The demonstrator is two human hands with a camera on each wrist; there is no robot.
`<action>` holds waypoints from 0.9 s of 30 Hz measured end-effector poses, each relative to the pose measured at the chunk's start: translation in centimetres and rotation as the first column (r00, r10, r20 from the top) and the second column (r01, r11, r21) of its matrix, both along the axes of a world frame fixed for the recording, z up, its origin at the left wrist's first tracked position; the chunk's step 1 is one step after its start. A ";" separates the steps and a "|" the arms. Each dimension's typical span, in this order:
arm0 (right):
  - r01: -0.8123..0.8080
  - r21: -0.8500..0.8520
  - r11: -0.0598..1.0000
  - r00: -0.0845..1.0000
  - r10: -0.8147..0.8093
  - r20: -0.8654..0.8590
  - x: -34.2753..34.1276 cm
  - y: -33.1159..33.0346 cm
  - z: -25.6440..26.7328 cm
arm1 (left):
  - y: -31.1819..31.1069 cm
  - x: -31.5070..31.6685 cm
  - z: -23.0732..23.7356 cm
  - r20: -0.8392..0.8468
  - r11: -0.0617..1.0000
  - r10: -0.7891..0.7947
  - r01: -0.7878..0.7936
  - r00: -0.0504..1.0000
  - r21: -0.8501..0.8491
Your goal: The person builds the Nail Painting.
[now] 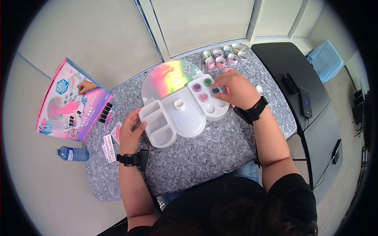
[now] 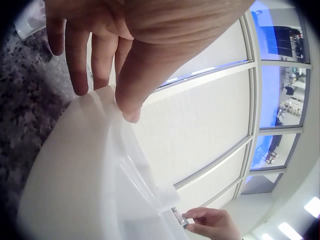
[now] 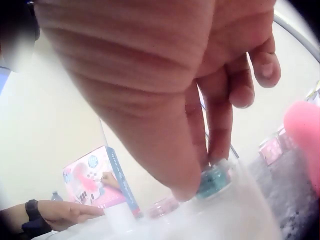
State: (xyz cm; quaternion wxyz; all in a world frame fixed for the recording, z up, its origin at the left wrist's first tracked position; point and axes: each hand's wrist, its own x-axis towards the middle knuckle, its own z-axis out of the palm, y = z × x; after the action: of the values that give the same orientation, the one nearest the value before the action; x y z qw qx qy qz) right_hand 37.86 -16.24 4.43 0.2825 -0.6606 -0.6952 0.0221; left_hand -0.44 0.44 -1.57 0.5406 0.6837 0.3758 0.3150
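Observation:
A white plastic nail-art station [image 1: 190, 126] lies on the grey speckled table, with a compartment tray [image 1: 157, 122] on its left and a round-welled tray [image 1: 215, 113] on its right. My left hand [image 1: 132, 131] holds the compartment tray's outer left edge, thumb at the rim. Over the wells, my right hand [image 1: 237, 91] pinches a small pot of teal glitter [image 3: 214, 184] between thumb and fingertips. A green pot [image 1: 207, 82], a purple pot [image 1: 196, 87] and a pink pot [image 1: 203, 97] sit in other wells. Behind the station stands a shiny rainbow panel [image 1: 170, 78].
A nail-art box [image 1: 69, 104] stands at the left, with nail polish bottles [image 1: 106, 113] beside it. Nail sheets [image 1: 109, 148] and a water bottle [image 1: 73, 153] are nearer me. Several tape-like rolls [image 1: 220, 62] stand at the back right. A phone [image 1: 305, 102] lies on the black table.

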 end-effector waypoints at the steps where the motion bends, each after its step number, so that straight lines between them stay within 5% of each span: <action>1: -0.007 -0.012 1.000 1.000 0.007 -0.021 0.1 0.1 -0.1 | 0.1 0.0 -0.1 0.001 1.000 0.000 0.000 1.000 -0.001; 8: 0.011 -0.001 1.000 0.998 -0.011 -0.055 0.6 0.1 -0.5 | -0.1 0.1 0.3 0.003 1.000 -0.007 0.007 1.000 -0.027; 12: 0.037 -0.062 0.997 0.963 -0.052 -0.263 4.5 -2.2 0.6 | -0.1 0.1 0.2 0.022 0.998 -0.010 0.011 1.000 -0.061; 14: 0.292 0.014 0.956 0.956 -0.292 -0.002 6.8 -4.8 0.5 | 0.3 -0.1 -0.1 0.009 0.997 -0.032 0.033 0.999 -0.066; 16: 0.396 0.007 0.918 0.915 -0.395 0.080 8.2 -6.7 -0.4 | 0.5 -0.2 -0.4 0.020 0.998 -0.028 0.029 0.999 -0.056; 18: 0.535 -0.331 0.778 0.827 -0.561 0.019 9.4 -7.1 -1.3 | 0.5 -0.1 -0.4 0.039 0.997 -0.034 0.036 0.999 -0.064; 22: 0.516 -0.418 0.748 0.829 -0.558 0.026 9.7 -5.9 -1.7 | 0.3 -0.3 -0.5 0.017 0.998 -0.026 0.027 1.000 -0.054; 26: 0.535 -0.250 0.807 0.837 -0.547 0.025 7.1 -4.7 -1.0 | 0.2 -0.1 -0.6 0.052 1.000 -0.006 0.007 0.999 -0.020; 27: 0.473 -0.076 0.878 0.881 -0.474 0.005 6.1 -4.2 -0.9 | 0.2 -0.2 -0.6 0.049 1.000 -0.007 0.008 0.999 -0.018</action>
State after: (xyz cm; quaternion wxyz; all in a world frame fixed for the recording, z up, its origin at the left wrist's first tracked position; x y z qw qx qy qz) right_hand 44.01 -20.49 3.54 0.2592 -0.8203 -0.5096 -0.0170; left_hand -0.63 0.63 -2.21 0.5571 0.6721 0.3628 0.3260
